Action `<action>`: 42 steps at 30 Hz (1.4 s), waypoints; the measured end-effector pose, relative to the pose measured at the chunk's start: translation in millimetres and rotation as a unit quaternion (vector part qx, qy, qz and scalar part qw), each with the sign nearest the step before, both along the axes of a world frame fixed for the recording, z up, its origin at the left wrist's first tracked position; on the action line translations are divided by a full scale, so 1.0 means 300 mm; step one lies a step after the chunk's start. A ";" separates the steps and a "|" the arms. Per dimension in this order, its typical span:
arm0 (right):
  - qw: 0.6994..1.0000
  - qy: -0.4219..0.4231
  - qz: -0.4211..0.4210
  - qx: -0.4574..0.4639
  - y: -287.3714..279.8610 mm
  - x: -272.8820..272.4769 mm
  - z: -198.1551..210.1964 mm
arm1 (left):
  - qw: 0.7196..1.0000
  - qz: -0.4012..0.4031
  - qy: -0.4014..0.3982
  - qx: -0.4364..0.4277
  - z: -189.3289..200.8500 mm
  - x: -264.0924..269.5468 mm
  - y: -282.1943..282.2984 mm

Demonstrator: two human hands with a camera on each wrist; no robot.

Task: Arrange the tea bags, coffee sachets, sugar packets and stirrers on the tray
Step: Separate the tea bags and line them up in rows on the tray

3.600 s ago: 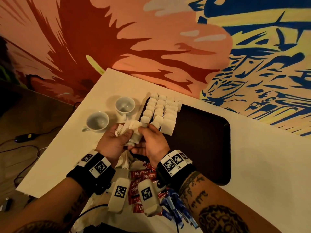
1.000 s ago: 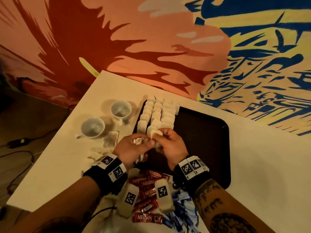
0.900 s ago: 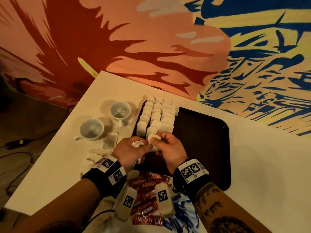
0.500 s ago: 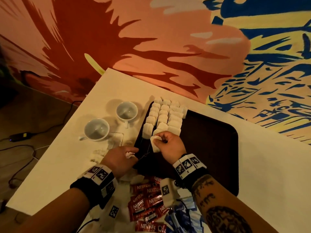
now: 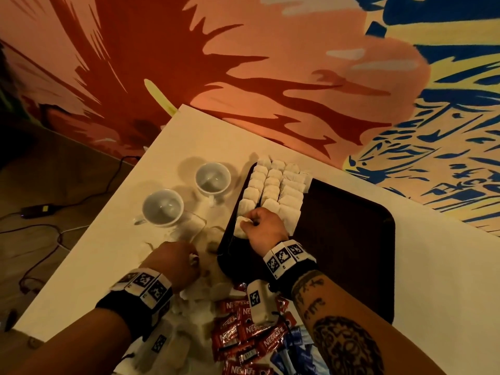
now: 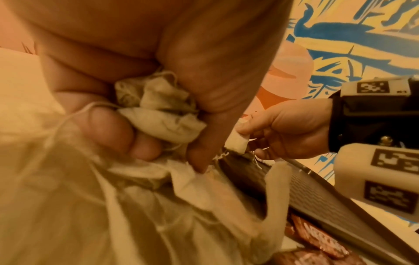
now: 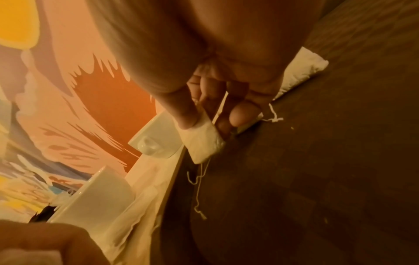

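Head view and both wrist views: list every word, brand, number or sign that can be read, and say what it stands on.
"NESCAFE": white letters on the red coffee sachets heaped at the near table edge; it shows whole on a few, cut off on others.
Small print on those sachets: too small to read.
Red sachet in the left wrist view: lettering blurred, unreadable.
Wrist bands: black-and-white square code patterns only, no words.
Tea bags, blue packets: no readable text.
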State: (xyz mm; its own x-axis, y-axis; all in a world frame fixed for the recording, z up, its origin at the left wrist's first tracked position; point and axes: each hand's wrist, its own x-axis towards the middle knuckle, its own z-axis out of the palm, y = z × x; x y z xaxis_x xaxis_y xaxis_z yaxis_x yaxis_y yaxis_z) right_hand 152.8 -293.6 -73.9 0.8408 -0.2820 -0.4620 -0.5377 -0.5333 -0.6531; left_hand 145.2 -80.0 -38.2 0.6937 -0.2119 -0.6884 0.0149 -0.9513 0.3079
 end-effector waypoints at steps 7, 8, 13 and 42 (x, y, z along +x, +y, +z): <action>0.996 0.021 0.065 -0.048 0.000 0.056 0.008 | 0.995 0.028 -0.015 -0.098 0.018 0.015 -0.038; 0.996 0.022 0.071 -0.054 0.000 0.062 0.009 | 0.993 0.037 -0.016 -0.113 0.020 0.018 -0.044; 0.994 0.027 0.061 -0.083 -0.003 0.085 0.009 | 0.965 0.136 -0.017 -0.223 0.017 0.029 -0.062; 0.988 -0.017 -0.154 -0.021 -0.127 -0.019 0.034 | 0.924 0.231 -0.012 -0.304 0.029 0.007 -0.164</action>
